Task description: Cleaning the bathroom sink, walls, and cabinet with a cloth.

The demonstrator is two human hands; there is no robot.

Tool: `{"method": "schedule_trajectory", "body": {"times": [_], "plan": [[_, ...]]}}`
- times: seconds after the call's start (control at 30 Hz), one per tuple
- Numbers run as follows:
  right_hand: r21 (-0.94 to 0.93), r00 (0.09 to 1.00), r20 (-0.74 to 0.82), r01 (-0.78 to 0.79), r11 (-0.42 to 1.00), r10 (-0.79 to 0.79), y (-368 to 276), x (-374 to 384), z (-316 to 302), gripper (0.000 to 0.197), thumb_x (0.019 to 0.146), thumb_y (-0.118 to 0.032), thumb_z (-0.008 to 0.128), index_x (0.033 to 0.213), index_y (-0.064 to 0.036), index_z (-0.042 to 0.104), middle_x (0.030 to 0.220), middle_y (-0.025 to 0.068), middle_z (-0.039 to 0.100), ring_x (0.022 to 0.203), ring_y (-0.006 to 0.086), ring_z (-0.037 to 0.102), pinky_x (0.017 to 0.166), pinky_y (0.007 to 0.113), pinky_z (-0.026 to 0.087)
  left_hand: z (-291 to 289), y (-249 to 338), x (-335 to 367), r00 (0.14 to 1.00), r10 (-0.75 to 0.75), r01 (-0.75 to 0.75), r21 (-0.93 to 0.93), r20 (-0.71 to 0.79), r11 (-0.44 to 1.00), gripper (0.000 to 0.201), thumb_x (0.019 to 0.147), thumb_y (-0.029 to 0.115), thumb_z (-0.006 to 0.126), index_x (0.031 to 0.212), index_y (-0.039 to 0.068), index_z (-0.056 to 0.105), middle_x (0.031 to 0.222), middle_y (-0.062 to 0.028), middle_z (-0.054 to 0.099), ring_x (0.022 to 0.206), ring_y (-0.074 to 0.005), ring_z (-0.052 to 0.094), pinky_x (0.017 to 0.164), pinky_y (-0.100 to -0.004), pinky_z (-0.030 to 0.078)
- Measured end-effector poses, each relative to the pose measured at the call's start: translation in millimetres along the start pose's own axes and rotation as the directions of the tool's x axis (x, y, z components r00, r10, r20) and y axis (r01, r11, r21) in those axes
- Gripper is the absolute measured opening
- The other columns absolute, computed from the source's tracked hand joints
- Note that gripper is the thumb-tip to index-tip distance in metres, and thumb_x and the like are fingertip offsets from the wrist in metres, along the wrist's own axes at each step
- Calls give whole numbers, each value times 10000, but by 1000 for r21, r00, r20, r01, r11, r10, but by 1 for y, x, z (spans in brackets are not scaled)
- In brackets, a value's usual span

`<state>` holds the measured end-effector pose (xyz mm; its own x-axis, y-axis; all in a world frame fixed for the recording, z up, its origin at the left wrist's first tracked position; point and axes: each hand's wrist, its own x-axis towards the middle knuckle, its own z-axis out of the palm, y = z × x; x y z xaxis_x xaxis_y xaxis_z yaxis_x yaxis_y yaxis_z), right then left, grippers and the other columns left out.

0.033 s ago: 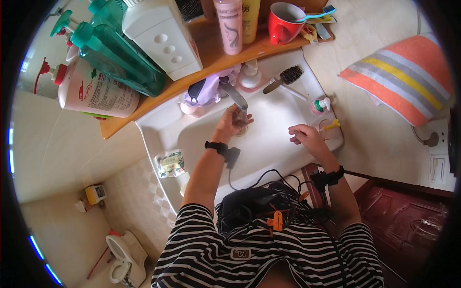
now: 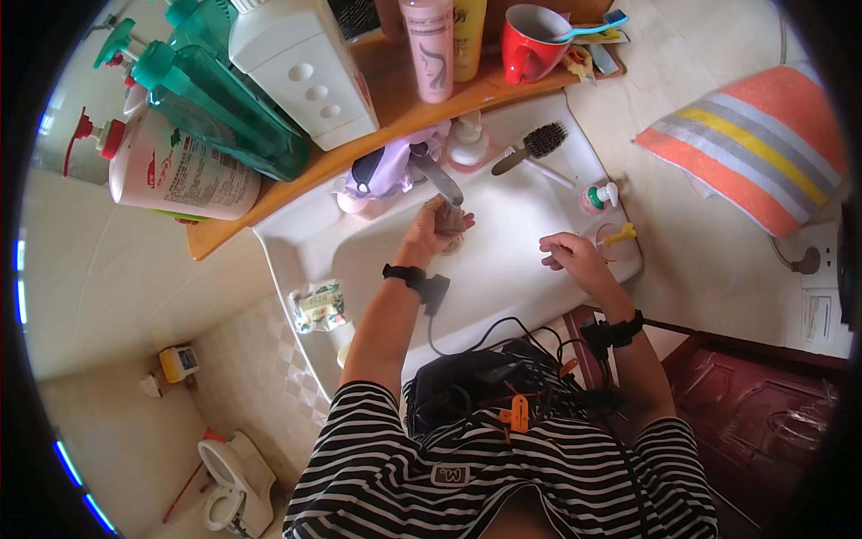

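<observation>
My left hand is under the spout of the grey metal faucet in the white sink. Its fingers curl round a small see-through cup, partly hidden by the hand and spout. Over the right side of the basin hovers my right hand, its fingers loosely bent and a little apart, with nothing visible in them. Closest to it is a clear cup with a yellow toothbrush-like thing in it. A small pump bottle with a green and white top stands just beyond.
A round hairbrush, a pump bottle and a lilac cloth line the sink's back. Above, bottles and a red mug crowd a wooden shelf. A soft packet lies at left; a striped towel hangs right.
</observation>
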<state>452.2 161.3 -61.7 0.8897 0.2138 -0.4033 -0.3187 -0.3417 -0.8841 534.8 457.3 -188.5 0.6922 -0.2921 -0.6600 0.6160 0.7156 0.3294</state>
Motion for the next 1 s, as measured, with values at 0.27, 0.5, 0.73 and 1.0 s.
{"method": "schedule_trajectory", "body": {"times": [0.27,0.5,0.73,1.0], "plan": [[-48,998,61,-23,999,26,-4,1,-1,245,989,-87,493,1167,10,632,1084,71,671,931,174,696,813,284,553,-7,-5,16,998,-38,36,-36,-54,999,127,920,40,561,1028,-28,563,750,-65,590,598,-135,571,485,-219,487],[-178,993,117,30,984,-10,-9,20,14,206,984,-82,532,1125,14,647,1020,76,682,860,157,698,767,273,558,6,-2,-5,996,72,-85,254,59,963,125,933,136,550,986,35,602,765,-55,603,656,-165,591,559,-291,486],[-225,957,234,225,948,-172,-7,78,57,191,950,-109,608,1087,12,666,926,93,689,784,177,696,708,288,548,6,-1,-2,983,23,-61,199,184,978,414,1028,339,366,1008,7,612,899,-155,675,712,-309,665,696,-432,566],[-548,898,-79,324,771,-433,2,125,110,133,876,-128,670,973,-37,680,950,191,629,896,370,632,796,412,522,-2,3,-5,967,-3,-34,139,256,990,554,1064,452,272,1084,-8,581,1004,-183,665,861,-346,660,832,-502,543]]}}
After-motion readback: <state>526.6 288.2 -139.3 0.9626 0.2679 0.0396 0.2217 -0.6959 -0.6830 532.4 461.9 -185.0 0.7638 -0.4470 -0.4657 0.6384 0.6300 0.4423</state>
